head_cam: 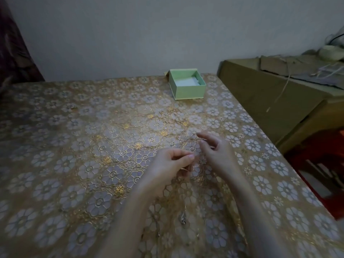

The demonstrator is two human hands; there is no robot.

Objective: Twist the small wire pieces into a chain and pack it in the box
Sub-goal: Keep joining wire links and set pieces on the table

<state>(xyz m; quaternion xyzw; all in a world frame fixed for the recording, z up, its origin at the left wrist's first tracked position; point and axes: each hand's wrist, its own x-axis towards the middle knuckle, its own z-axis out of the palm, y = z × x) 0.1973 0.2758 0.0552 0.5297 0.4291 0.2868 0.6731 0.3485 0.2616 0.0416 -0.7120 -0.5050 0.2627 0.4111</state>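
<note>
Green card box [188, 86] sits open at the far side of the table [74, 146], well apart from the hands, and only a pale liner shows inside; no chain is in it, so packing is not yet done. Near the table's middle, the left hand [167, 164] pinches something thin between thumb and forefinger; a short pale strand shows under its fingers, most likely a wire piece [184, 170], though it is too small and blurred to be sure. The right hand [216, 149] is just beside it, fingers loosely bent and spread; I cannot tell whether it holds anything. A small metallic bit [183, 218] lies on the cloth between the forearms, perhaps links or a finished stretch. My judgement: twisting is in hand, with joining, then boxing, left.
</note>
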